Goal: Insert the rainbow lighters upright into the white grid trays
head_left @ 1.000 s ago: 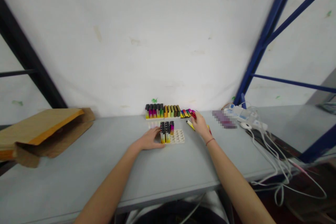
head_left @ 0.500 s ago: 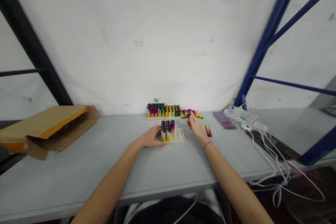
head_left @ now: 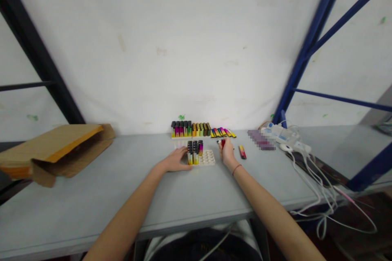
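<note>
My left hand [head_left: 177,160] is curled around the left end of a white tray [head_left: 210,158], thumb along the front and fingers by the upright lighters. Lighters [head_left: 192,155] with black tops and yellow and purple bodies stand in the tray's left part; round holes show bare on the right. To the right of the tray, my right hand [head_left: 228,153] is closed on a red lighter [head_left: 223,143] held just above the table. Beside that hand a red-and-yellow lighter [head_left: 242,152] lies flat. More lighters [head_left: 225,132] lie in a row behind it.
Against the wall stand several upright lighters [head_left: 181,129] in a holder and yellow-green ones [head_left: 201,129] beside them. An open cardboard box [head_left: 61,147] sits on the left. A blurred purple thing [head_left: 261,140], power strips [head_left: 280,134] and tangled white cables [head_left: 315,175] occupy the right side.
My right hand has drawn back from the row of lying lighters towards me, bringing the red lighter with it. My left hand stays at the tray.
</note>
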The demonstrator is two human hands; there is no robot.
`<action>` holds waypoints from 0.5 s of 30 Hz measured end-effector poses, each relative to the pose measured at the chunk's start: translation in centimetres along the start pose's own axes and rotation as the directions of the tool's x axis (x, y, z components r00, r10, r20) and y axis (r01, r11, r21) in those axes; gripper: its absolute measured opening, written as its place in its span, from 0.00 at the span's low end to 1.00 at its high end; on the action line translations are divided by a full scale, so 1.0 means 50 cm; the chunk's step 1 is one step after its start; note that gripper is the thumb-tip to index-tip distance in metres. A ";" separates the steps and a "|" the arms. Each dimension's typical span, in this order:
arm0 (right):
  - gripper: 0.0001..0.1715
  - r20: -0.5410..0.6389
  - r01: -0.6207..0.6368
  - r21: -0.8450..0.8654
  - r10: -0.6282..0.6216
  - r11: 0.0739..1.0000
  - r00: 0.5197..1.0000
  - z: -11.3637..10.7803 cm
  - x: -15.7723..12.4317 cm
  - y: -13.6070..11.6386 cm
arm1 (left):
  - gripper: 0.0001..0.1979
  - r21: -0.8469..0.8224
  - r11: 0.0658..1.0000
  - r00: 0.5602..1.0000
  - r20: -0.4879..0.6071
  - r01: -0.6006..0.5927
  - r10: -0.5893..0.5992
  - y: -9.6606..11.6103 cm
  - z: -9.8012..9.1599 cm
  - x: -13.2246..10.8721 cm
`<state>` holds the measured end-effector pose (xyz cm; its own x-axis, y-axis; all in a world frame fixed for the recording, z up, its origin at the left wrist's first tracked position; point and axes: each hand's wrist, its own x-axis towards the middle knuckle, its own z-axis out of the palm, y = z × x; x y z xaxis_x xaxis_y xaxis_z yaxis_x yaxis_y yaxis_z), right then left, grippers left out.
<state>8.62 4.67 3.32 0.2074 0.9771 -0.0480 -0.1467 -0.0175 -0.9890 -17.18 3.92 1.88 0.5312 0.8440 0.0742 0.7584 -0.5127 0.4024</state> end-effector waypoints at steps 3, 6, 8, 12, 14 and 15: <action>0.26 -0.062 -0.098 0.052 0.101 0.994 0.993 0.001 -0.006 -0.008 | 0.48 -0.003 1.000 1.000 -0.008 -0.004 0.004 -0.002 0.001 0.000; 0.28 -0.081 -0.125 0.066 0.130 0.990 0.988 0.002 -0.009 -0.011 | 0.48 -0.007 1.000 1.000 -0.017 -0.007 0.007 -0.004 0.002 0.000; 0.28 -0.074 -0.132 0.068 0.137 0.989 0.988 0.002 -0.007 -0.009 | 0.47 -0.006 1.000 1.000 -0.019 -0.011 0.011 -0.005 0.002 0.000; 0.26 -0.041 -0.138 0.057 0.140 0.989 0.989 -0.002 -0.001 -0.003 | 0.48 -0.008 1.000 1.000 -0.008 0.005 -0.005 -0.001 0.000 -0.001; 0.25 -0.043 -0.139 0.073 0.142 0.988 0.989 -0.004 0.002 -0.002 | 0.48 -0.007 1.000 1.000 -0.002 0.014 -0.014 0.000 -0.001 -0.001; 0.25 -0.050 -0.140 0.083 0.145 0.987 0.988 -0.004 0.003 -0.002 | 0.48 -0.004 1.000 1.000 -0.001 0.015 -0.015 0.001 -0.001 -0.001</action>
<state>8.87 4.76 3.37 0.2321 0.9524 -0.1977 -0.2544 -0.1367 -0.9574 -17.21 3.88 1.95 0.5192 0.8519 0.0688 0.7648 -0.4990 0.4074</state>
